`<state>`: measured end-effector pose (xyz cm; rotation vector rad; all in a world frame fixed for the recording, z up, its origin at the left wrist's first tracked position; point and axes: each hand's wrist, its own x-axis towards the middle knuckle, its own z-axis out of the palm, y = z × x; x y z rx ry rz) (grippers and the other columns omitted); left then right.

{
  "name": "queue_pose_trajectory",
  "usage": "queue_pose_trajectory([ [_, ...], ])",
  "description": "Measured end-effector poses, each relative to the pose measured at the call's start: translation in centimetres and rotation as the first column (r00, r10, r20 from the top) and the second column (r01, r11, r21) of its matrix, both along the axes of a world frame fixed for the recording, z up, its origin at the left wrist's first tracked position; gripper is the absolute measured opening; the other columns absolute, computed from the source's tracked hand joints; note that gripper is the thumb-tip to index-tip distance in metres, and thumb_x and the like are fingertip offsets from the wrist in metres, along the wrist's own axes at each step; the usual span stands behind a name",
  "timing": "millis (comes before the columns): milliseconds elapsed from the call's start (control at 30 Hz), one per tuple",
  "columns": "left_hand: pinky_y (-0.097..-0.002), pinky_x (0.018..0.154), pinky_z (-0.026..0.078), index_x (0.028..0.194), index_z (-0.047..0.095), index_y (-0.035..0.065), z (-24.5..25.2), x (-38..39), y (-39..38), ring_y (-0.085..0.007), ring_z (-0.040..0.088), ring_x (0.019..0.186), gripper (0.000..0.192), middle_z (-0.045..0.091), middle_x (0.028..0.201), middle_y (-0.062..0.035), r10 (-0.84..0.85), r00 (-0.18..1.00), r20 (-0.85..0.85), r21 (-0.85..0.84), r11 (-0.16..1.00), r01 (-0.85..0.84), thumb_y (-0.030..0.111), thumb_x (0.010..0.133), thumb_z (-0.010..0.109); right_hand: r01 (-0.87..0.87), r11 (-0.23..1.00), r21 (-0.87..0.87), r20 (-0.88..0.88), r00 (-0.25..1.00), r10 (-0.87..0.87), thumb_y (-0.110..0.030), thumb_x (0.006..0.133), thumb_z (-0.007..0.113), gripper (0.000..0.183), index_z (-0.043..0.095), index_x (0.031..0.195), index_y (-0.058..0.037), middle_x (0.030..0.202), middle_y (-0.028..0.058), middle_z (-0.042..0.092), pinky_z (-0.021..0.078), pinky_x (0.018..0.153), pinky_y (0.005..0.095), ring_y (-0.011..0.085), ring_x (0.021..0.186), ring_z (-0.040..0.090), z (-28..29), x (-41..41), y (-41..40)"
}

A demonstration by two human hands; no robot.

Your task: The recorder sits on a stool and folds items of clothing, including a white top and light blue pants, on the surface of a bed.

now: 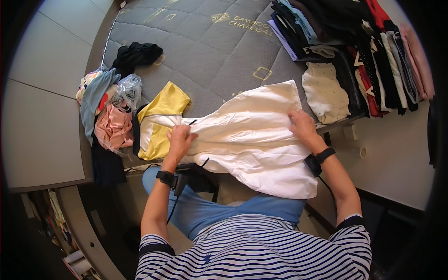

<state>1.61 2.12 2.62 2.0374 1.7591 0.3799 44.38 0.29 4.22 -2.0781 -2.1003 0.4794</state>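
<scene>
A dress with a white skirt [241,133] and a yellow-and-white top [155,140] lies sideways across the mattress edge. Its dark-trimmed neck end is on the left, and the skirt widens to the right, its near side hanging over the edge above my lap. My left hand [180,141], fingers curled, grips the cloth at the waist by a short dark tie. At the far right, my right hand [303,127] pinches the skirt's hem. The cloth is wrinkled along its length, and the fingertips of both hands are partly hidden.
A grey quilted mattress [199,52] extends behind the dress. To the left lie a pink crumpled cloth [113,127], clear plastic [129,89] and a black garment [138,56]. Folded clothes [388,70] line the right side, near a folded white dotted garment [325,92]. Cabinets [45,133] border the left.
</scene>
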Motion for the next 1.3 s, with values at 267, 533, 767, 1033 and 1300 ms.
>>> queue_pose_trajectory([
  [267,-0.0432,0.077,0.033,0.071,0.058,0.0072,4.0,0.9,4.9,-0.0294,0.054,0.085,0.018,0.059,0.076,-0.0086,-0.060,0.995,-0.079,0.172,0.982,0.073,0.017,0.071,0.072,0.242,0.966,-0.091,-0.030,0.969,-0.245,-0.015,0.065,0.073,0.057,0.052,0.118,-0.0107,0.111,0.0195,0.053,0.0478,0.085,0.0449,0.0389,0.101,0.056,0.6,0.3,0.9],
  [533,-0.0395,0.059,0.045,0.077,0.060,0.0030,6.9,1.8,10.4,-0.0334,0.059,0.065,0.021,0.060,0.070,-0.0155,-0.055,0.995,-0.077,0.360,0.930,0.080,0.018,0.072,0.074,0.329,0.935,0.133,-0.240,0.926,-0.291,-0.007,0.069,0.064,0.023,0.061,0.092,-0.0042,0.080,0.0188,0.062,0.0496,0.073,0.0408,0.0367,0.081,0.062,-2.8,4.2,3.6],
  [767,-0.0331,0.056,0.050,0.098,0.063,-0.0007,5.6,-1.2,13.5,-0.0210,0.064,0.061,0.026,0.066,0.083,-0.0145,-0.012,0.970,0.243,-0.067,0.997,0.029,0.006,0.073,0.062,0.201,0.968,0.153,-0.045,0.980,-0.196,0.000,0.068,0.056,0.005,0.060,0.067,-0.0023,0.072,0.0182,0.059,0.0485,0.067,0.0422,0.0368,0.077,0.061,2.0,4.2,6.4],
  [1033,-0.0406,0.077,0.051,0.115,0.057,-0.0006,0.4,-8.6,16.1,-0.0362,0.066,0.074,0.048,0.065,0.098,-0.0199,0.249,0.966,-0.075,0.274,0.936,-0.220,0.014,0.070,0.069,0.017,0.956,0.294,-0.160,0.987,0.032,0.000,0.067,0.060,0.038,0.060,0.105,-0.0054,0.104,0.0179,0.057,0.0470,0.084,0.0434,0.0377,0.098,0.057,1.2,1.1,12.3],
  [1300,-0.0426,0.076,0.049,0.087,0.068,0.0054,-0.9,-10.7,15.3,-0.0373,0.063,0.083,0.022,0.065,0.085,-0.0213,0.309,0.951,0.014,-0.037,0.951,-0.308,0.018,0.070,0.064,0.087,0.996,-0.002,-0.073,0.994,-0.087,-0.003,0.065,0.064,0.038,0.067,0.103,-0.0062,0.102,0.0179,0.063,0.0474,0.086,0.0387,0.0353,0.095,0.060,-3.5,-1.9,16.6],
])
